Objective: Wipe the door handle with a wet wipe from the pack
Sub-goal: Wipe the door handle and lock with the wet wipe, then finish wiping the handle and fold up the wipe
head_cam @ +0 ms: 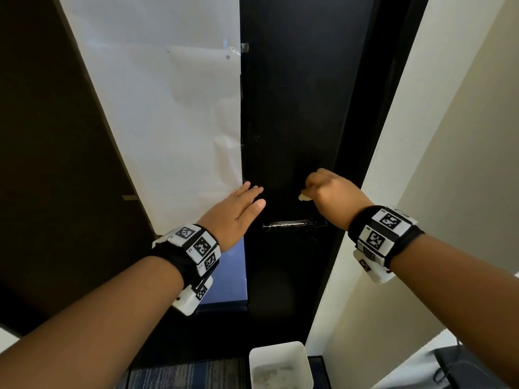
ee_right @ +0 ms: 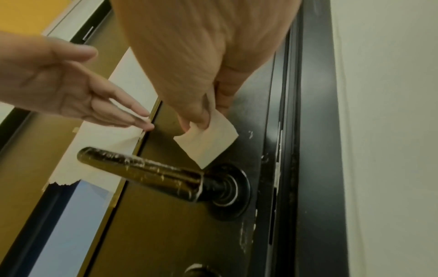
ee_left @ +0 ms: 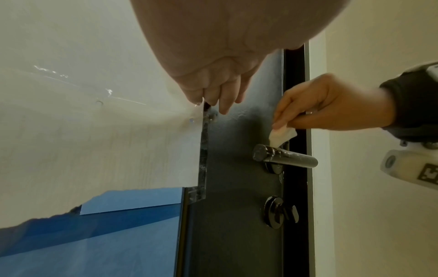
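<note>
My right hand (head_cam: 328, 192) pinching small folded white wet wipe (ee_right: 208, 138) between thumb and fingertips, corner hanging just above dark cylindrical metal door handle (ee_right: 142, 168), near its rosette end. Contact not clear. My left hand (head_cam: 238, 211) flat, fingers straight, resting against black door (head_cam: 289, 108) beside white paper sheet (head_cam: 168, 108). Wipe looks limp, light, damp; likely to bunch, so best wrapped round bar. Handle rigid, smooth, streaked with white residue, probably slippery once wet. White bin (head_cam: 280, 352) on floor below.
</note>
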`<state>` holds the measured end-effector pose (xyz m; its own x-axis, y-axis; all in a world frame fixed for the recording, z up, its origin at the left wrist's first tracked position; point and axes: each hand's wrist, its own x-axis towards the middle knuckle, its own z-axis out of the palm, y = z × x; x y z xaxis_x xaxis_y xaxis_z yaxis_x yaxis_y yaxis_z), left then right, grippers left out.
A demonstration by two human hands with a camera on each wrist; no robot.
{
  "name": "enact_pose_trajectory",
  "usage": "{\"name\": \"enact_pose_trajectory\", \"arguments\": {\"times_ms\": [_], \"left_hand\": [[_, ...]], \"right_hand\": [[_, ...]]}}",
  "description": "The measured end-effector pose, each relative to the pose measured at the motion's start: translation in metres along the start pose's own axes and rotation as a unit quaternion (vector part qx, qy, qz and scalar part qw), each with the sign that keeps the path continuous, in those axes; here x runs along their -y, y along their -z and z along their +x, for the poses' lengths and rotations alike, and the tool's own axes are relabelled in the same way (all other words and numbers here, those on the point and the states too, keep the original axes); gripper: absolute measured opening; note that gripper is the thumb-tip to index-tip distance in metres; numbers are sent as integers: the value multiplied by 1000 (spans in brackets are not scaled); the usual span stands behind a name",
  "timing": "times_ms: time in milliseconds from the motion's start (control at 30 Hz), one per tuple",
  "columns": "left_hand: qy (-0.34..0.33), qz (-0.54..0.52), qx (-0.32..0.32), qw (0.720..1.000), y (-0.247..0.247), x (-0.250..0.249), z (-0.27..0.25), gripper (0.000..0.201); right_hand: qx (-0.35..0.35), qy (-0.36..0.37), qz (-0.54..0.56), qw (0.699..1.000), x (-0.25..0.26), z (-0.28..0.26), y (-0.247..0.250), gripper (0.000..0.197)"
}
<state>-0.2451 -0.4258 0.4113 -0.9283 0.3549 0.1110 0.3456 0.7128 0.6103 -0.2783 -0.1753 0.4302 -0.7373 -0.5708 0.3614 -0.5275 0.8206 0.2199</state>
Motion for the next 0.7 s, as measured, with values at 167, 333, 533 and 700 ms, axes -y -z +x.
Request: {"name": "enact_pose_trajectory", "arguments": {"times_ms": [167, 333, 533, 700], "left_hand": [[-5, -1, -4, 1000, -5, 1, 0, 75], [1, 3, 0, 1000, -9, 7, -3, 81], [2, -5, 7, 1000, -11, 1, -12, 75], [4, -16, 4, 1000, -17, 0, -26, 64]], "right_hand": [[101, 18, -2, 995, 5, -2, -9, 23], [55, -58, 68, 994, 0, -23, -20, 22], [-2, -141, 182, 973, 23, -46, -24, 28], [-83, -276, 315, 904, 53, -55, -33, 26]]}}
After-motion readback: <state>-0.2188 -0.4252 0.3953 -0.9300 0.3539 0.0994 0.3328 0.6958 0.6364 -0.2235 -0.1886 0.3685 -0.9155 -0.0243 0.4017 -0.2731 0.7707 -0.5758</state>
